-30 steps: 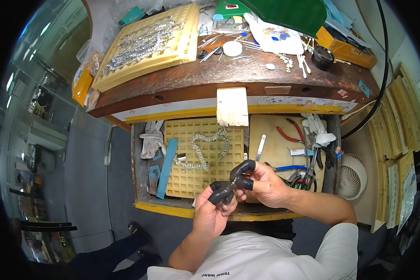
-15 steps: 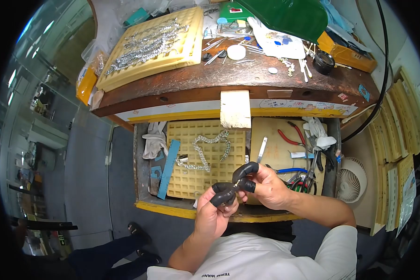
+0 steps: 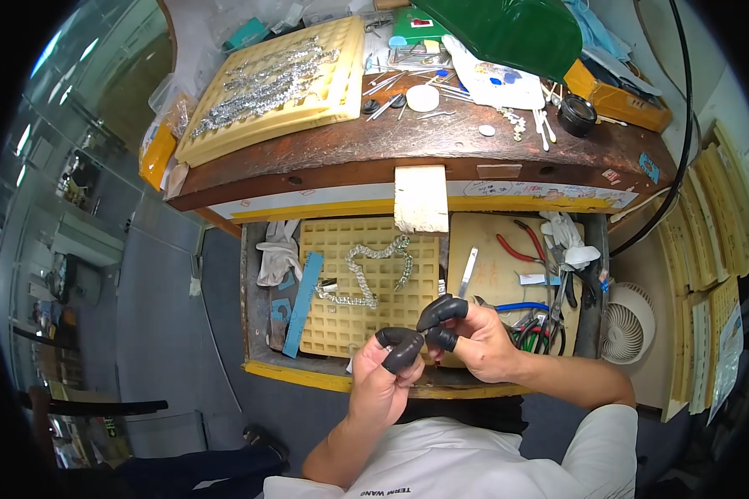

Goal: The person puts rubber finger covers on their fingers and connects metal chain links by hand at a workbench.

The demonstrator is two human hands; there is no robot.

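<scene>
My left hand (image 3: 384,372) and my right hand (image 3: 476,339) meet over the front of an open drawer (image 3: 298,378), with black finger cots on thumbs and forefingers. Both are closed in a pinch, fingertips almost touching. Whatever they grip is tiny and mostly covered by the cots; I cannot make it out. Just beyond them a silvery chain (image 3: 359,279) lies in a loose curve on a yellow gridded tray (image 3: 324,328). A flat metal strip (image 3: 468,272) rests on the board right of that tray, close to my right hand.
Red-handled pliers (image 3: 518,248) and more tools lie at the drawer's right, a blue ruler (image 3: 304,305) at its left. A wooden bench pin (image 3: 421,200) juts over the drawer. Several chains (image 3: 266,83) cover a tray on the bench. A fan (image 3: 627,324) stands at right.
A small shiny piece showed between my fingertips before; now the cots mostly cover it. My fingers have shifted slightly. A person's legs at lower left have moved.
</scene>
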